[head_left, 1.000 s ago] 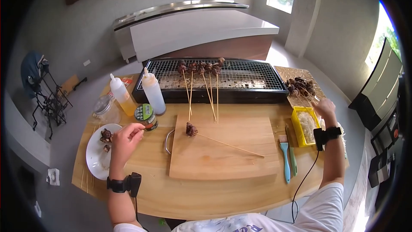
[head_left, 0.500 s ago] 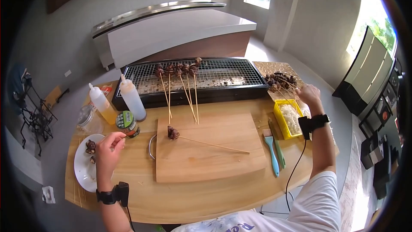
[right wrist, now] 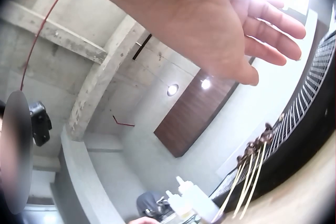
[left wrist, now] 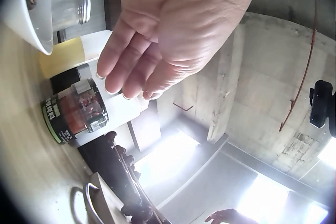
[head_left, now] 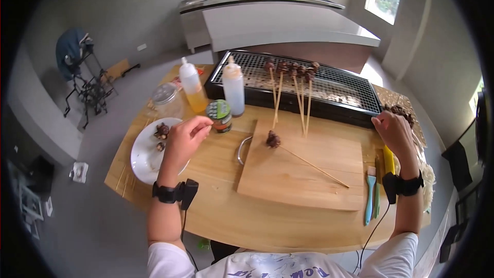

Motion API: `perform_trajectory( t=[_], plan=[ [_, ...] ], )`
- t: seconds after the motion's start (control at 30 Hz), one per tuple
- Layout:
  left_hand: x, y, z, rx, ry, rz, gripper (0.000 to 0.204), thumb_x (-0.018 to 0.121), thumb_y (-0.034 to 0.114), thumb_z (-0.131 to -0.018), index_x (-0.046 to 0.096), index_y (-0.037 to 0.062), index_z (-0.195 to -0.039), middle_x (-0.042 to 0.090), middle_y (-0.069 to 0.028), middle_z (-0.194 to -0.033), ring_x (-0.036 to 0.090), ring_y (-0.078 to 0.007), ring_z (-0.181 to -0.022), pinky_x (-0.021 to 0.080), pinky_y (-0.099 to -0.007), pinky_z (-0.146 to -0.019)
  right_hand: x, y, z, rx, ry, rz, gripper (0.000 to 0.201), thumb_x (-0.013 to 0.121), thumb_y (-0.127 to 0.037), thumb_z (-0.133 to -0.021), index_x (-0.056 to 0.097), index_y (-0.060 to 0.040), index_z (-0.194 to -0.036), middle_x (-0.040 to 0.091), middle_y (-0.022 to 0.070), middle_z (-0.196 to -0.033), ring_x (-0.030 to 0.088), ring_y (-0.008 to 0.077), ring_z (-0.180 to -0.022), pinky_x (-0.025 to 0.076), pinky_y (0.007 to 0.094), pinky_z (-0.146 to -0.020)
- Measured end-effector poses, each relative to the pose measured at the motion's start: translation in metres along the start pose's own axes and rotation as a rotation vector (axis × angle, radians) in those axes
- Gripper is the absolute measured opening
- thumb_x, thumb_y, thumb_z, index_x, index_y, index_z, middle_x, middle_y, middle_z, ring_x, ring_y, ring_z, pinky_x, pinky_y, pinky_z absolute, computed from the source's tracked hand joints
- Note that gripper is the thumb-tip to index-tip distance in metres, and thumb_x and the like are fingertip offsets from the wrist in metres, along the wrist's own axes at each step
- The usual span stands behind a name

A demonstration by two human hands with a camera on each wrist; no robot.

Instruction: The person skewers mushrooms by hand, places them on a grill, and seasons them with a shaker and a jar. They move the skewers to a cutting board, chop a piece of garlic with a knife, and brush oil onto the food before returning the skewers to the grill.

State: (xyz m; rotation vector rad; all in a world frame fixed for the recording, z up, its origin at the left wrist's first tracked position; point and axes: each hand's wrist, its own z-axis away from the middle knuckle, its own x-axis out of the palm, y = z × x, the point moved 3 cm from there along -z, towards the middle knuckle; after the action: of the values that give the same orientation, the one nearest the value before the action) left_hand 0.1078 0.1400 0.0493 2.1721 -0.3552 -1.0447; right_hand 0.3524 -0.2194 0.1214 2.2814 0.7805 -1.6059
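My left hand [head_left: 188, 139] hovers beside the white plate [head_left: 135, 160] and the green-lidded jar [head_left: 220, 118]. Its fingers are loosely bent towards the thumb, with nothing between them in the left wrist view. Over at the grill's right front corner, my right hand [head_left: 396, 133] has its fingers extended and holds nothing, as the right wrist view shows. A skewer of dark browned pieces [head_left: 273, 139] lies on the wooden board [head_left: 293, 188], its bare stick pointing right. Several similar skewers [head_left: 295, 69] rest on the grill grate [head_left: 339, 85], handles over the near edge.
Two squeeze bottles [head_left: 234, 90] and a clear jar [head_left: 167, 104] stand at the back left. A blue brush [head_left: 370, 198] lies right of the board, near a yellow basket [head_left: 388, 159] partly hidden by my right arm. More dark skewers [head_left: 401, 112] are piled at the far right.
My right hand has come away from the skewer pile towards the grill's right front corner. My left hand stays near the green-lidded jar. The head view has swung right, then left.
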Motion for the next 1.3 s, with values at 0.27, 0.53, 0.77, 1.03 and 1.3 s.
perform_trajectory(
  t=[0.27, 0.53, 0.77, 1.03, 1.3],
  plan=[
    [-0.037, -0.012, -0.003, -0.133, 0.252, 0.308, 0.011, 0.055, 0.011, -0.088, 0.06, 0.0028, -0.094, 0.059, -0.0008, -0.071, 0.055, -0.0067, -0.065, 0.046, -0.0202, -0.061, 0.061, -0.065, -0.002, -0.27, -0.302, -0.35, 0.022, 0.06, -0.023, -0.081, 0.063, -0.0038, -0.09, 0.064, 0.0093, -0.067, 0.063, 0.0176, -0.061, 0.049, 0.0313, -0.058],
    [0.034, 0.048, -0.031, -0.125, -0.287, 0.175, 0.018, 0.057, 0.016, -0.086, 0.06, 0.0015, -0.095, 0.061, -0.0049, -0.069, 0.059, -0.0097, -0.059, 0.048, -0.0237, -0.057, 0.146, -0.078, -0.038, 0.245, -0.746, -1.299, 0.038, 0.057, -0.031, -0.087, 0.056, 0.004, -0.1, 0.063, 0.0145, -0.085, 0.064, 0.0196, -0.074, 0.054, 0.0288, -0.064],
    [0.118, 0.041, -0.089, -0.23, -0.579, -0.328, 0.031, 0.053, 0.032, -0.086, 0.063, 0.0033, -0.091, 0.063, -0.005, -0.065, 0.06, -0.0144, -0.046, 0.05, -0.0261, -0.05, 0.165, -0.11, -0.045, 0.349, -0.966, -1.681, 0.034, 0.047, -0.026, -0.092, 0.048, 0.0025, -0.11, 0.06, 0.0202, -0.101, 0.061, 0.0268, -0.091, 0.048, 0.0375, -0.084],
    [0.149, 0.047, -0.095, -0.231, -0.548, -0.236, 0.025, 0.051, 0.028, -0.085, 0.063, 0.0071, -0.092, 0.066, -0.0119, -0.074, 0.063, -0.0219, -0.054, 0.053, -0.0341, -0.06, 0.19, -0.144, -0.057, 0.349, -1.032, -1.933, 0.03, 0.037, -0.025, -0.095, 0.05, 0.0008, -0.101, 0.061, 0.015, -0.09, 0.061, 0.0263, -0.085, 0.048, 0.0398, -0.08],
    [0.129, 0.081, -0.067, 0.183, -0.305, -0.494, 0.022, 0.054, 0.026, -0.083, 0.062, 0.0088, -0.093, 0.064, -0.0146, -0.075, 0.061, -0.0336, -0.072, 0.049, -0.0417, -0.065, 0.192, -0.145, -0.067, 0.273, -0.903, -2.163, 0.027, 0.029, -0.016, -0.096, 0.051, -0.0012, -0.102, 0.059, 0.0055, -0.078, 0.06, 0.018, -0.071, 0.051, 0.034, -0.069]
  ],
)
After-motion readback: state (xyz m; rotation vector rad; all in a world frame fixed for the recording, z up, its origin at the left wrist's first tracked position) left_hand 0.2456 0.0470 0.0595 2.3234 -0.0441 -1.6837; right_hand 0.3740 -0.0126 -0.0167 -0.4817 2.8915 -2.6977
